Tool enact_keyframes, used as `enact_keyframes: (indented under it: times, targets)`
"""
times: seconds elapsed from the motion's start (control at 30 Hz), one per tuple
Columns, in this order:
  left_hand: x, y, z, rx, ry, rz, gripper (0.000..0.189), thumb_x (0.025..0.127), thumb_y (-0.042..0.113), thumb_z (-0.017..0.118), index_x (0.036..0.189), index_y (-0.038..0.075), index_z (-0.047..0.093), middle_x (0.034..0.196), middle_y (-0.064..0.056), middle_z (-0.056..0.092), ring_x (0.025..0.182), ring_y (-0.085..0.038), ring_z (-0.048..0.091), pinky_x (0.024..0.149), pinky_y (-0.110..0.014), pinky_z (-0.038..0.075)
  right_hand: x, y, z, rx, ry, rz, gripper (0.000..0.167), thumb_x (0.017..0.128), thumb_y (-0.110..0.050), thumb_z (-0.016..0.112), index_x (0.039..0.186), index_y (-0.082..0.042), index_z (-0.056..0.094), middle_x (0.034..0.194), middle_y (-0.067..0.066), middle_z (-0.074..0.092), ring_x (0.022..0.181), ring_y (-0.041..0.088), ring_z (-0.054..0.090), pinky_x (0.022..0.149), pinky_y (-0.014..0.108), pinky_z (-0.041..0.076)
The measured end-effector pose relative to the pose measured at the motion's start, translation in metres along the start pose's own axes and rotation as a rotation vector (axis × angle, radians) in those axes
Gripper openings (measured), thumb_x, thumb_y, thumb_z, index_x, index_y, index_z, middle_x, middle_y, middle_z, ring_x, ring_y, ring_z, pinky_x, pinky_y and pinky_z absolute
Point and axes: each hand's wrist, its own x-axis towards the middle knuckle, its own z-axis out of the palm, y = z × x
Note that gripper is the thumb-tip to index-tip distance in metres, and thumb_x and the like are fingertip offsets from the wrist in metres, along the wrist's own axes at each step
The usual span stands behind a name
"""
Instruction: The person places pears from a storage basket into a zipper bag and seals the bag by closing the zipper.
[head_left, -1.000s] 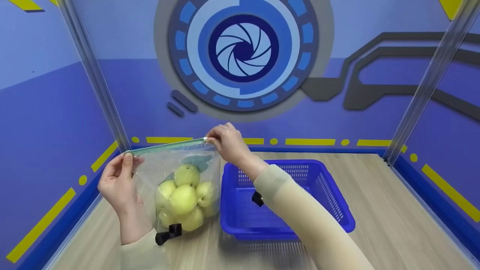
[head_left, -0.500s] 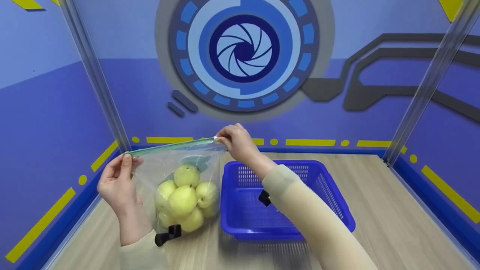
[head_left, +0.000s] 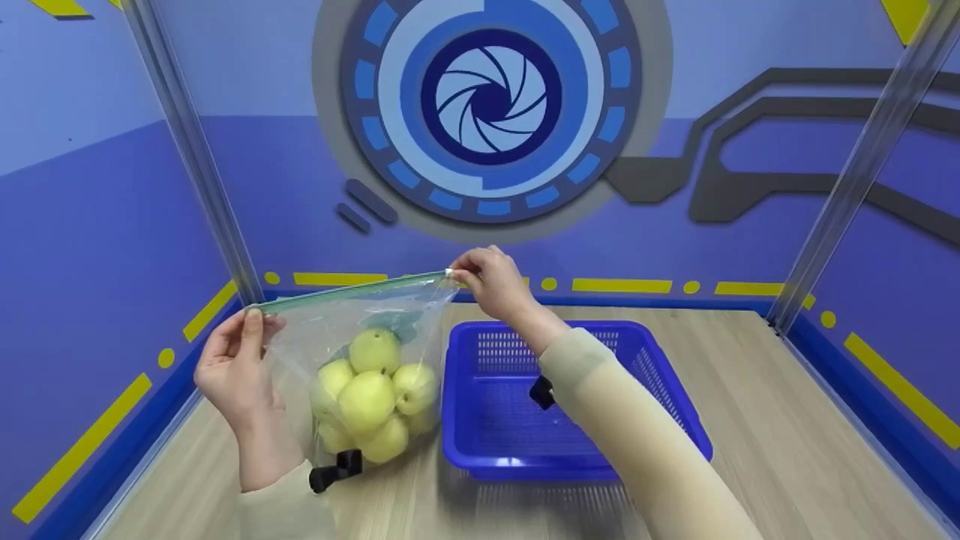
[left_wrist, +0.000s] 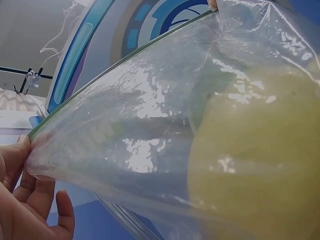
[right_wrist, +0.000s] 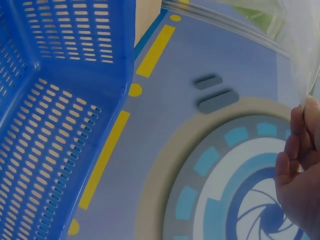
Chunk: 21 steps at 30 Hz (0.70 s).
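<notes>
A clear zip bag [head_left: 300,345] with a green strip along its mouth stands at the left of the table, holding several round yellow-green fruits [head_left: 366,401]. My left hand [head_left: 236,367] pinches the bag's upper left corner between thumb and fingers; the left wrist view shows this hand [left_wrist: 32,200] at the strip's end. Thumb and fingertips of my right hand [head_left: 495,286] pinch a small white slider [head_left: 448,273] on the strip, near the bag's upper right corner. The strip is pulled taut and slants up to the right. In the right wrist view, the right hand [right_wrist: 302,170] partly hides the corner.
Just right of the bag sits a blue perforated plastic basket [head_left: 450,405], with the right forearm crossing over it. The wooden table [head_left: 750,390] ends at blue patterned walls [head_left: 585,247] at the back and sides. Metal posts [head_left: 187,150] stand at the corners.
My right hand has slid rightward along the green strip with the white slider, to near the bag's right corner. The left hand, fruits and basket have stayed in place.
</notes>
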Motion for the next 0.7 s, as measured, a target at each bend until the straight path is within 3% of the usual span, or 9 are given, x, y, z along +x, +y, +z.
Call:
enact_keyframes:
  times: [0.1,0.33,0.4,0.53,0.6,0.7]
  targets:
    - [0.0,0.0,0.0,0.021,0.005,-0.008,0.032,0.085,0.021,0.083,0.107,-0.001,0.076,0.085,-0.001,0.078,0.076,-0.013,0.076,0.079,-0.025,0.057,-0.001,0.001,-0.001,0.014,-0.004,0.021,0.02,0.101,-0.021,0.062,0.106,-0.007,0.075,0.102,0.01,0.071,0.099,0.024,0.059,0.086,0.036,0.057]
    - [0.0,-0.002,-0.002,0.007,0.026,-0.008,0.036,0.084,0.023,0.083,0.108,-0.002,0.076,0.086,-0.002,0.077,0.076,-0.014,0.075,0.077,-0.023,0.057,-0.007,-0.004,0.001,0.057,0.027,0.048,0.019,0.1,-0.022,0.066,0.109,-0.008,0.076,0.103,0.008,0.073,0.098,0.023,0.06,0.088,0.04,0.055]
    - [0.0,-0.002,-0.002,-0.014,0.027,-0.006,0.036,0.084,0.023,0.083,0.108,-0.003,0.075,0.086,-0.003,0.077,0.075,-0.015,0.074,0.079,-0.023,0.059,-0.013,-0.01,0.003,0.068,0.09,0.007,0.02,0.099,-0.02,0.069,0.113,-0.007,0.073,0.107,0.009,0.071,0.101,0.024,0.057,0.091,0.041,0.053]
    - [0.0,-0.001,-0.003,-0.016,0.03,-0.009,0.036,0.084,0.022,0.083,0.108,-0.003,0.075,0.086,-0.004,0.076,0.075,-0.015,0.074,0.08,-0.024,0.06,-0.037,-0.036,0.011,0.081,0.264,-0.174,0.018,0.096,-0.009,0.071,0.112,-0.003,0.067,0.107,0.012,0.067,0.103,0.026,0.058,0.095,0.041,0.049]
    - [-0.001,-0.001,-0.003,-0.006,0.031,-0.012,0.035,0.084,0.022,0.083,0.108,-0.002,0.075,0.087,-0.003,0.076,0.076,-0.014,0.074,0.08,-0.023,0.06,-0.057,-0.054,0.017,0.138,0.207,-0.191,0.012,0.095,-0.005,0.069,0.107,-0.002,0.067,0.1,0.011,0.068,0.093,0.02,0.061,0.087,0.035,0.053]
    - [-0.002,0.0,-0.003,0.002,0.03,-0.011,0.035,0.084,0.023,0.083,0.108,-0.002,0.075,0.087,-0.003,0.077,0.076,-0.014,0.074,0.081,-0.023,0.059,-0.088,-0.078,0.029,0.264,-0.101,-0.035,0.013,0.097,-0.005,0.064,0.108,0.0,0.069,0.094,0.011,0.072,0.078,0.009,0.063,0.071,0.024,0.056]
